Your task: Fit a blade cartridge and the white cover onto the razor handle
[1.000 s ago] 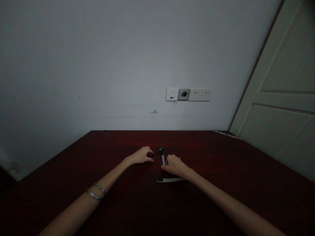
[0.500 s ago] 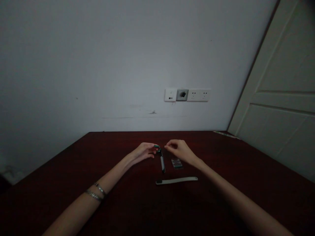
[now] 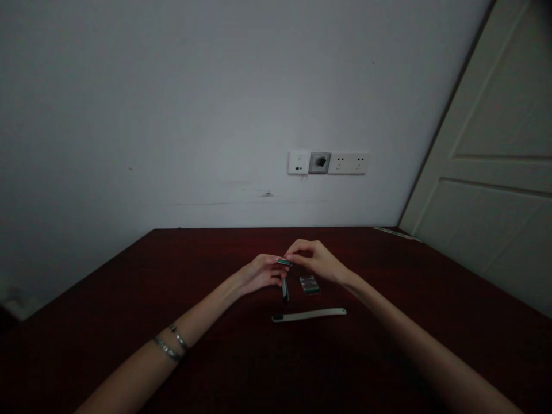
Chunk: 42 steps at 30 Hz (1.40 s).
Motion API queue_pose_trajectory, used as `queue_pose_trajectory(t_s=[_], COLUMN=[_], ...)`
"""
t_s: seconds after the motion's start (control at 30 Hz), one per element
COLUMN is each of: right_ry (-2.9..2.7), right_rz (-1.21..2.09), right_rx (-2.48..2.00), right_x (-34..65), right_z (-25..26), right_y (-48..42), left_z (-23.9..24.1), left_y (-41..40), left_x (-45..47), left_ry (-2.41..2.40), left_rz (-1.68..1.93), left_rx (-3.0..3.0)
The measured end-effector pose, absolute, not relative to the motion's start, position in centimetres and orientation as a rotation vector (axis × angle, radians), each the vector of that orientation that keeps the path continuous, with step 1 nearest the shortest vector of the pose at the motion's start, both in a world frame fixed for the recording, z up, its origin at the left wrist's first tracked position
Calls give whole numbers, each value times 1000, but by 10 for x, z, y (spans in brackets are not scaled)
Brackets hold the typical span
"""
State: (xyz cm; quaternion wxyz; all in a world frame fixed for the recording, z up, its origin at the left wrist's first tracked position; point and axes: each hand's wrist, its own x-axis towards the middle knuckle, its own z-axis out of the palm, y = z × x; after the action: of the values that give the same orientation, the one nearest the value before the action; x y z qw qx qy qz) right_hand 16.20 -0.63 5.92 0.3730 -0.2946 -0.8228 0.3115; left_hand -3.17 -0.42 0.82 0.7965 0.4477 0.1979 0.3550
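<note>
My left hand point(image 3: 261, 272) and my right hand point(image 3: 313, 260) meet above the dark red table point(image 3: 215, 345), both pinching the small teal head of a razor point(image 3: 284, 263). The razor's dark handle point(image 3: 285, 289) hangs down from the head toward the table. A small clear blade cartridge case point(image 3: 309, 283) lies just below my right hand. A long pale handle point(image 3: 309, 315) lies flat in front of both hands. Two bracelets point(image 3: 170, 342) circle my left wrist.
A grey wall stands behind the table with a row of white sockets point(image 3: 328, 163). A cream door point(image 3: 495, 190) closes off the right side. A thin pale strip point(image 3: 395, 233) lies at the table's far right corner.
My hands have come together from apart, and the razor has been lifted by its head off the table. The case my right hand covered a second ago now lies bare.
</note>
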Motion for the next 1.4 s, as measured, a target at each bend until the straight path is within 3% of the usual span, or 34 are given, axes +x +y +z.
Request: queue_pose_trajectory(t_s=[0.5,0.9,1.4], right_ry=[-2246,-2588,-2595], right_rz=[793,846,861], right_rx=[-977,-1193,-1237], right_x=[188,213,208], right_z=[54,8,3], right_y=[13,45,40], left_z=[9,-6,-9], left_y=[1,31,34], left_x=[-36,-74,-80], left_ry=[675,914,968], left_rz=[887,1134,1166], left_rx=[1158,916,871])
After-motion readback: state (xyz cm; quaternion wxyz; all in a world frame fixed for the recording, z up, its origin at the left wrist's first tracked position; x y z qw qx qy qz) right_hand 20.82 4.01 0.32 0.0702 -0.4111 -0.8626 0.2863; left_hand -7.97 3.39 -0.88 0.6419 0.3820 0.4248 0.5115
